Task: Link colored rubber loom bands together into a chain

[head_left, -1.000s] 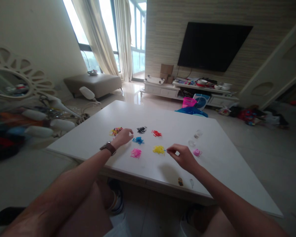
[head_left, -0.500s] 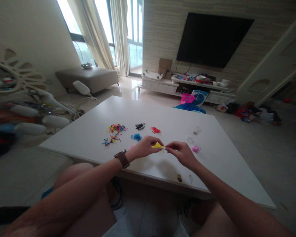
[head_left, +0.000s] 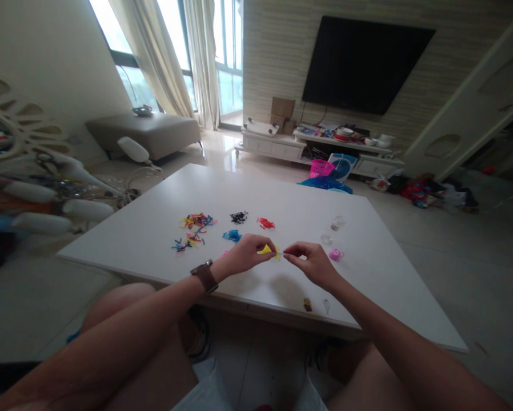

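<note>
Piles of black strips [head_left: 239, 217] and red strips [head_left: 265, 223] look sorted; multicoloured mixed heap [head_left: 197, 221] isn't. We see left hand [head_left: 248, 252], right hand [head_left: 314, 262], grips pinched on thin pale-blue strip [head_left: 279, 253] above white counter [head_left: 256, 191].

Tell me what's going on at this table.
A person's left hand and right hand are close together over the white table, seemingly pinching a thin piece between them by the yellow pile. Black, red and blue piles lie apart, with mixed-colour pieces to their left.
</note>
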{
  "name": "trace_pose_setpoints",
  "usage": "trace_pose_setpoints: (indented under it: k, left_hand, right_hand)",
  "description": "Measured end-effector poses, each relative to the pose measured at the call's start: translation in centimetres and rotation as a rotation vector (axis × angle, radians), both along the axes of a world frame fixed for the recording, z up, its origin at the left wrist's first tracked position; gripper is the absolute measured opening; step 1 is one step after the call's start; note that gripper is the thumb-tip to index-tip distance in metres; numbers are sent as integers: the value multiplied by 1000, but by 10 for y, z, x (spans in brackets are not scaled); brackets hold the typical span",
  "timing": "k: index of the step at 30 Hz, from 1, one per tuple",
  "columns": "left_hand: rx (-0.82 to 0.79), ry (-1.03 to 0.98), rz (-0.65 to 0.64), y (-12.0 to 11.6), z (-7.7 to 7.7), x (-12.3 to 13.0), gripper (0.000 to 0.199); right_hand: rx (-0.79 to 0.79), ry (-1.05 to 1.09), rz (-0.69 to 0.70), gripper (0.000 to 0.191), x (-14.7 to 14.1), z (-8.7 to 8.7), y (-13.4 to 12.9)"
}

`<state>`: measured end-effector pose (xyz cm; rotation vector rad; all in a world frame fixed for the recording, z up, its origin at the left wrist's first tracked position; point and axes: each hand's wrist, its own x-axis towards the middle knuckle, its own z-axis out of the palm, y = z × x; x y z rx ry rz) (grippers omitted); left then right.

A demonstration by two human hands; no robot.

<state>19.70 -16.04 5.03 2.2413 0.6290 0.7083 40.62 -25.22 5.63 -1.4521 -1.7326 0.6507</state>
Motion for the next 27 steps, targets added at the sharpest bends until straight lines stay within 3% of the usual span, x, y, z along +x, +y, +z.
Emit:
trace_pose_setpoints:
  k: [10, 18, 24, 27]
  left_hand:
    - [-45, 29, 11, 3, 4, -3, 20]
    - [-43, 33, 86, 27, 7, -17, 21]
    - [-2, 66, 62, 20, 2, -12, 21]
    - [81, 102, 122, 37, 0, -17, 20]
  right_hand:
    - [127, -139, 16, 10, -4, 3, 0]
    - [156, -192, -132, 10, 23, 9, 12]
    - [130, -164, -43, 10, 9, 6, 10]
    - [129, -160, -36, 11, 6, 6, 9]
